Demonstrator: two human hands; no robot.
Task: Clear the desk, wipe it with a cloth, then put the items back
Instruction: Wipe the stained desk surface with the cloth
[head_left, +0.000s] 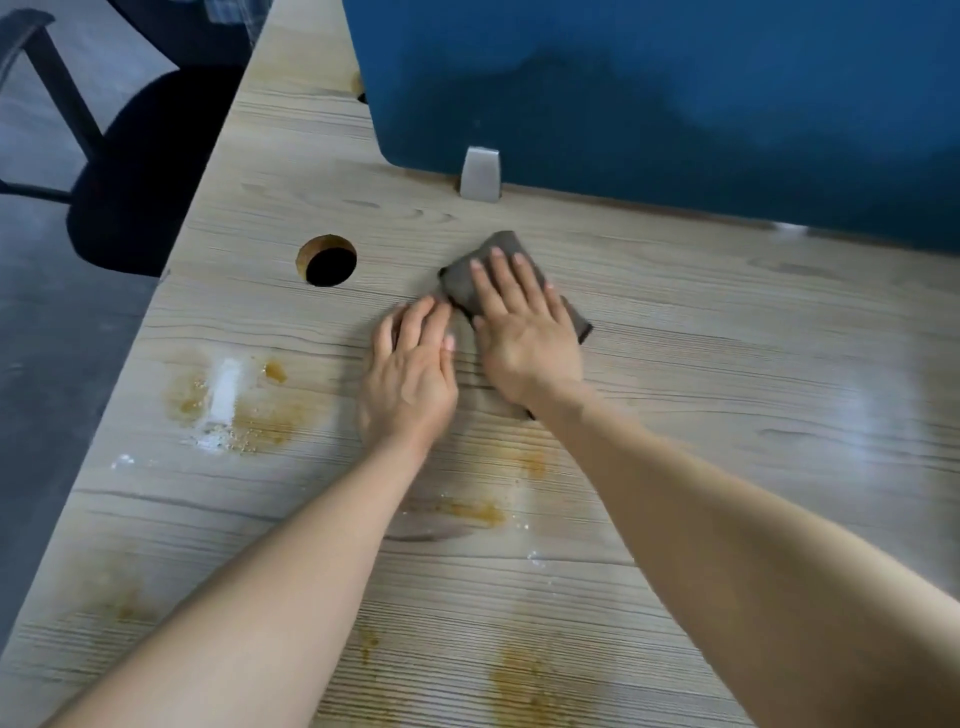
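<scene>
On the stained desk (675, 364), right hand (524, 332) presses the cloth (462, 280) flat; left hand (410, 374) lies flat.

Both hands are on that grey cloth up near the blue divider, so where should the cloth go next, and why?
Probably a pull back toward the person and to their left. The right hand presses flat on the cloth and the left hand rests at its edge, yet the brown stains and white residue on the desk lie nearer and leftward, unwiped.
</scene>
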